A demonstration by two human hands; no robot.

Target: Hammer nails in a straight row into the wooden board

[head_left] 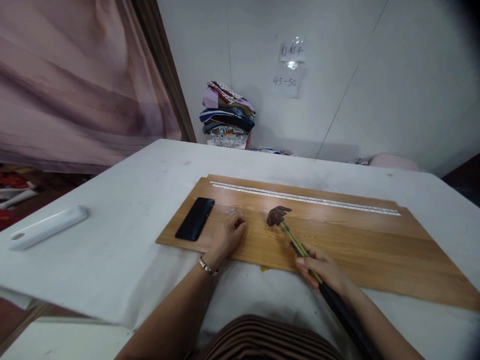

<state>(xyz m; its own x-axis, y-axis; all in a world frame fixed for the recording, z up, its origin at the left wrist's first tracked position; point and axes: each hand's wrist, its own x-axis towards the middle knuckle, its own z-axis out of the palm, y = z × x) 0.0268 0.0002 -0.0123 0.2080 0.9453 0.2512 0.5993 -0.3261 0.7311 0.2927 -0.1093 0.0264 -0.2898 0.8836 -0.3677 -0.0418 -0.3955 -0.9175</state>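
Brown wood-grained rectangular board (360,247), laid flat on a white table (123,200); two narrow whitish strips (307,200) are set along its far edge. Claw hammer (294,240) with rusty head and yellow-and-black handle: gripped round the handle by the right hand (324,267), head held over the board's middle, pointed far left. Small dark marks (305,235) are seen on the wood just right of the head. Left hand (228,234): rested at the board's near left part, fingers curled, beside loose silvery nails (231,211); whether one is pinched cannot be told. Black rectangular smartphone (195,219): placed left of the nails. White elongated object (48,227), holed at one end: laid at far left of the table, off the board.
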